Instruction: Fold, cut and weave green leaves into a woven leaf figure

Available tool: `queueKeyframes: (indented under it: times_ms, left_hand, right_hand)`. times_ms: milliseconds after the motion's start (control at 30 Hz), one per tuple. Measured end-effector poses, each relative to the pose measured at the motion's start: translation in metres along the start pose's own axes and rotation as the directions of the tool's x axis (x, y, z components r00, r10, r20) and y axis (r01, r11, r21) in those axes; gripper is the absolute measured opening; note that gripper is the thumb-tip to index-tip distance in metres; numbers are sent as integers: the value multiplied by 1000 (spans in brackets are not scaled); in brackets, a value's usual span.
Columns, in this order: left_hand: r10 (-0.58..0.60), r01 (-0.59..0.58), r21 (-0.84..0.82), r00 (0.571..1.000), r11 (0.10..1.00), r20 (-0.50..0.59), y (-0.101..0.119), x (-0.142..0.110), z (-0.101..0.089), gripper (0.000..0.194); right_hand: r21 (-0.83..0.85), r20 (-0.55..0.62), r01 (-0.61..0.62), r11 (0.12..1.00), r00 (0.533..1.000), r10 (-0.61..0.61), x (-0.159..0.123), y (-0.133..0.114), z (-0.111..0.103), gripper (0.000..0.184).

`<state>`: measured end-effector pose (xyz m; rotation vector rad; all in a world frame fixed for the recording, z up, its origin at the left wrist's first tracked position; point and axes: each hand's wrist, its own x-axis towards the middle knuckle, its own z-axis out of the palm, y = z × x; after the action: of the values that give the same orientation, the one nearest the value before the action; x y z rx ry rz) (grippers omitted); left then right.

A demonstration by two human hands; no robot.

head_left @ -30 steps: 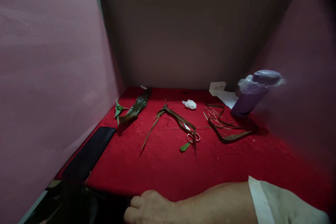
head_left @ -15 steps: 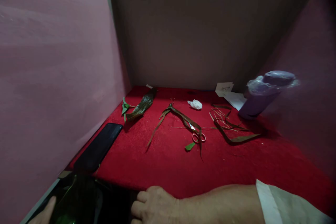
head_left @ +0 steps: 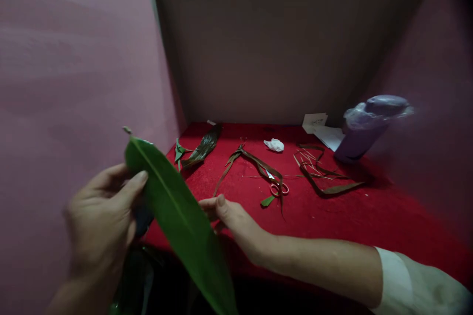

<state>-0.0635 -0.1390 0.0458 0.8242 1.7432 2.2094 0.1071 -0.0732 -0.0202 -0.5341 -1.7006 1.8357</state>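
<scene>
A long green leaf (head_left: 173, 206) slants from the left down to the bottom edge, its pale midrib showing. My left hand (head_left: 107, 221) pinches it near the stem end, thumb on the front face. At the leaf's right edge is my right hand (head_left: 236, 221), its thumb raised and fingers stretched toward the leaf. The fingertips pass partly behind the leaf, so their contact is unclear. Beyond my right hand, scissors with pink handles (head_left: 280, 189) lie partly under brown leaf strips (head_left: 258, 162) knotted at one end. A cut green leaf piece (head_left: 267, 201) lies beside them.
On the red cloth (head_left: 332, 226) are a dark wet leaf (head_left: 203, 147), a small green leaf (head_left: 179, 150), crumpled tissue (head_left: 274, 145), thin sticks (head_left: 312, 162) and a brown strip (head_left: 340, 190). A purple plastic-wrapped container (head_left: 360, 138) leans right near white cards (head_left: 328, 137). Pink panels (head_left: 92, 59) flank the table.
My left hand has risen from the lower left with the green leaf, which was low beside the table. My right hand has lifted from the front edge and unfolded beside the leaf.
</scene>
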Motion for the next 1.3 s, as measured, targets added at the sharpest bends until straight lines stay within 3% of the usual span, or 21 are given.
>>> queueKeyframes:
  times_ms: [67, 200, 267, 367, 433, 533, 700, 867, 1167, 1300]
  left_hand:
    - [-39, 54, -126, 992, 991, 120, -8, 15, 33, 24]
    - [-90, 157, -221, 954, 963, 286, -24, 23, 86, 25]
    - [-145, 269, -247, 893, 931, 425, -31, 17, 104, 27]
    - [-270, 472, -166, 720, 866, 639, -42, 6, 125, 36]
    - [-309, 513, -127, 677, 849, 668, -51, 1, 137, 35]
    - [-341, 535, -101, 660, 838, 669, -62, 2, 150, 33]
    - [-376, 580, -84, 625, 810, 684, -80, 4, 160, 31]
    - [-401, 621, -88, 602, 779, 691, -96, -3, 155, 28]
    - [-455, 643, -4, 547, 766, 703, -89, -6, 146, 26]
    - [-485, 666, 20, 523, 746, 701, -88, -6, 144, 25]
  right_hand:
    - [126, 11, -73, 989, 997, 72, 3, -4, -12, 47]
    - [206, -141, -146, 968, 974, 177, 7, -4, -37, 43]
    - [222, -230, -126, 967, 957, 177, 11, -6, -50, 38]
    - [234, -330, -30, 972, 938, 109, 17, -11, -67, 37]
    - [225, -370, -16, 974, 923, 101, 20, -10, -75, 37]
    - [217, -395, -51, 975, 908, 135, 19, -2, -84, 39]
    - [234, -423, -59, 970, 893, 156, 12, 15, -92, 41]
    - [188, -387, -113, 976, 904, 180, 7, 24, -94, 44]
    - [105, -344, -85, 991, 932, 117, 0, 31, -88, 45]
    - [17, -377, -38, 999, 925, 41, -2, 25, -93, 57]
